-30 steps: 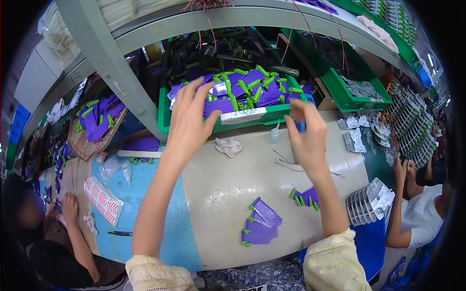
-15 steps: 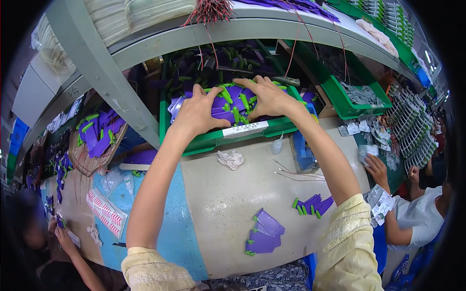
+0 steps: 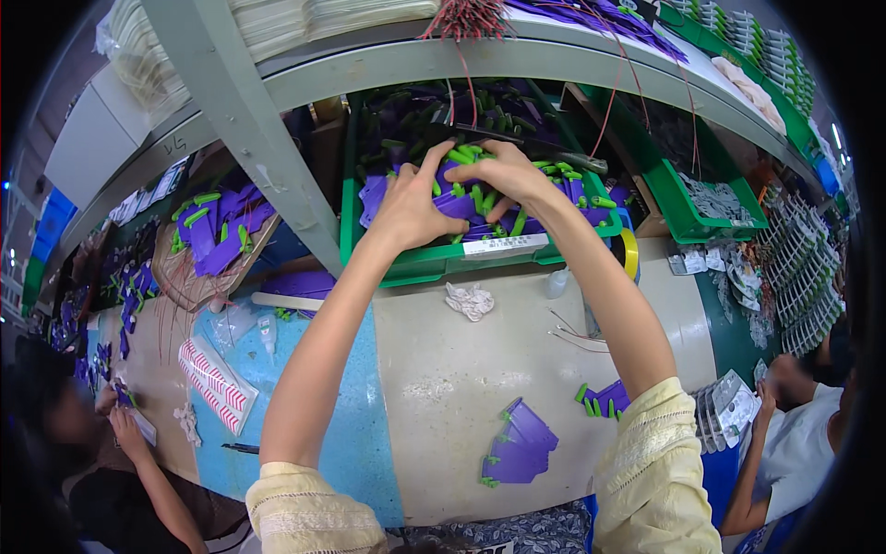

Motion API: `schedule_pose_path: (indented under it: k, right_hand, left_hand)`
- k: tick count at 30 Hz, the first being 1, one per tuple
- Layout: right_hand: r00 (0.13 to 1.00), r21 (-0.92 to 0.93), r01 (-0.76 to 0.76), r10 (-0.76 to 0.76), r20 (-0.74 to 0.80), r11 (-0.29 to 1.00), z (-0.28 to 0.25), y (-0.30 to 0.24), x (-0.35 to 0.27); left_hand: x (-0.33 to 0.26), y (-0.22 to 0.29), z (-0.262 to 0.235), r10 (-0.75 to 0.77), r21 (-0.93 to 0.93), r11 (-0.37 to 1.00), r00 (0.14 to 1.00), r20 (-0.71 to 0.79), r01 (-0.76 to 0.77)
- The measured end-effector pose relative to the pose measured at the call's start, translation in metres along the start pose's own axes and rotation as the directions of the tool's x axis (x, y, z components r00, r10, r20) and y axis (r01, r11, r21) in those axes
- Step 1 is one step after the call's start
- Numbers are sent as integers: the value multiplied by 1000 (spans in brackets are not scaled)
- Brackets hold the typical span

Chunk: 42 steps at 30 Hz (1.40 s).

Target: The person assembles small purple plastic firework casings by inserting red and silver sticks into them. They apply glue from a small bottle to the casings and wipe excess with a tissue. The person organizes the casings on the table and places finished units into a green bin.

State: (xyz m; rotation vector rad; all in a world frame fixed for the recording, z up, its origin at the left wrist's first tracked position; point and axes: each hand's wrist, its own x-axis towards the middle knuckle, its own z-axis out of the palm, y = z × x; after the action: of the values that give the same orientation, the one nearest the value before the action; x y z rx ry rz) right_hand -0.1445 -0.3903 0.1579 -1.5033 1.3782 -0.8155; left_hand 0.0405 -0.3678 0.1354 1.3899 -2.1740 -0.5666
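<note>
Reaching with left hand (image 3: 420,203) and right hand (image 3: 517,175) into a deep green plastic bin (image 3: 411,274)

Working over a cream-coloured, scuffed tabletop (image 3: 434,369), with a glossy pale-blue sheet (image 3: 346,406) covering part of its left side. Having overhead a grey painted-metal shelf (image 3: 263,138) carrying a tuft of thin red wires (image 3: 466,18). Seeing on the tabletop a crumpled white tissue (image 3: 471,301), a fan of flat translucent purple sheets (image 3: 521,443) edged with green clips, a smaller purple-and-green cluster (image 3: 604,399) near the right sleeve, and a white packet with red chevrons (image 3: 217,383) at the left. Sharing the room with a co-worker in dark clothing (image 3: 120,499) at the left and a co-worker in a white top (image 3: 798,457) at the right, near tall stacks of silvery metal parts (image 3: 803,258).

Noticing dark print, too small to make out, on a white rectangular label (image 3: 506,246) on the bin's front. Spotting dark hand-drawn marks (image 3: 173,143) on the shelf's crossbar too.

Curling the fingers over heaped flat purple pieces with bright green clips (image 3: 457,205), lying inside the bin behind the label. Holding both hands close together, right fingers just beside the left; not being able to tell whether gripping any piece.

Bringing the right hand nearer the left than half a second ago, when cupping the heap with a wider gap. Reaching deeper than a second ago, when holding the right hand near the bin's front right corner. Keeping tissue and purple fan in place on the tabletop.
</note>
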Motion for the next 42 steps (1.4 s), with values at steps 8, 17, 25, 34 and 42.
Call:
schedule_pose_path:
  k: [8, 17, 25, 34, 42]
  right_hand:
    - [950, 269, 270, -211, -229, 925, 26, -38, -52]
    - [911, 320, 363, -262, -318, 875, 121, 29, -175]
    - [964, -361, 261, -258, 59, 895, 127, 68, -158]
    - [767, -672, 603, -543, 341, 430, 139, -88, 107]
    - [920, -828, 387, -108, 377, 406, 207, -69, 205]
  left_hand:
    - [-26, 34, -19, 244, -182, 933, 917, -316, -311]
    - [-170, 28, 6, 237, -2, 970, 941, -240, -245]
    - [-201, -48, 51, -41, -113, 993, 999, 5, 41]
    - [-201, -69, 85, 19, -26, 999, 953, -302, -28]
    - [-211, -82, 83, -8, -32, 999, 955, -297, -2]
